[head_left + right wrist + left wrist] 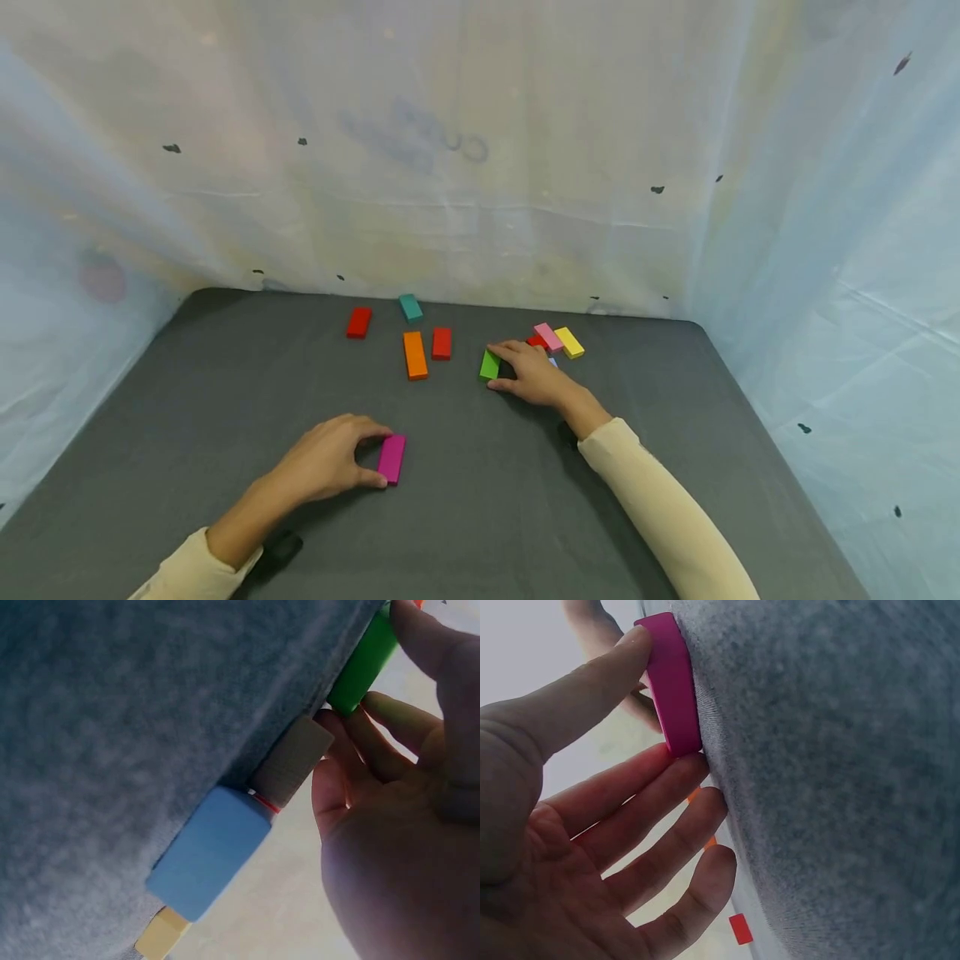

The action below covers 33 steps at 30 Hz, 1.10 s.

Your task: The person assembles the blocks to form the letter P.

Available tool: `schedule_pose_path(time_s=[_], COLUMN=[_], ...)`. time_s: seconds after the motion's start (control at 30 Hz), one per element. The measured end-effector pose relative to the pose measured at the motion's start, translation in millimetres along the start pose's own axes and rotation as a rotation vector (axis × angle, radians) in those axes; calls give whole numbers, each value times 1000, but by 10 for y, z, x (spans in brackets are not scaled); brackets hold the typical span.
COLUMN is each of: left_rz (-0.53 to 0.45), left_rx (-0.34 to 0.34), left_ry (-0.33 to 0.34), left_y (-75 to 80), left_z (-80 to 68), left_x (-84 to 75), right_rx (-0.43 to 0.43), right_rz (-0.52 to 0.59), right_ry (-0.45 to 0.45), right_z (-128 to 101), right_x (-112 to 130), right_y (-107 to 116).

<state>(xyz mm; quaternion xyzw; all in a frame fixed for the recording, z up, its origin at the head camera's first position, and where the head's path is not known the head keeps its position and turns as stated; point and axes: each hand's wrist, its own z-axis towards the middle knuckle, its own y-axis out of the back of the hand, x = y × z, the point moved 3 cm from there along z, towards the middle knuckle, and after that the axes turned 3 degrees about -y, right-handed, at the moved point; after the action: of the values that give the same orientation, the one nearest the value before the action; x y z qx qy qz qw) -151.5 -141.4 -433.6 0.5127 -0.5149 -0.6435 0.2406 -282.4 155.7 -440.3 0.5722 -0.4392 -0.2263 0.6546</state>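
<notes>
On near-left of grey mat [225, 367] we see L hand [322, 462] pinching magenta block [392, 458] end to end, thumb + fingers; block at fingertips, long axis running away from us. Mid-mat: R hand [534, 375] clamped on green block [490, 364], thumb near end, finger far end; block just left of hand, near orange block [415, 355].

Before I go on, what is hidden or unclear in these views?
- Head view: the right hand covers the blocks behind it; only a sliver of a pale block shows.
- Right wrist view: the green block is cut by the top edge; the grip is partly out of frame.
- Left wrist view: far blocks are tiny and blurred.
</notes>
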Motion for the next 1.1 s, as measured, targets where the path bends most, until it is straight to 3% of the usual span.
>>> schedule_pose_path(time_s=[0.6,0.87,1.1], left_rz=[14,14,14], left_rx=[28,21,10], left_ry=[37,38,36], left_y=[2,4,6], left_z=[2,-5,-13], left_x=[-27,-33,-41], right_rx=[16,65,87], right_rz=[7,-14,-7], right_ry=[47,49,118], right_z=[39,101,148], right_x=[77,203,391], right_y=[-20,-49,-57])
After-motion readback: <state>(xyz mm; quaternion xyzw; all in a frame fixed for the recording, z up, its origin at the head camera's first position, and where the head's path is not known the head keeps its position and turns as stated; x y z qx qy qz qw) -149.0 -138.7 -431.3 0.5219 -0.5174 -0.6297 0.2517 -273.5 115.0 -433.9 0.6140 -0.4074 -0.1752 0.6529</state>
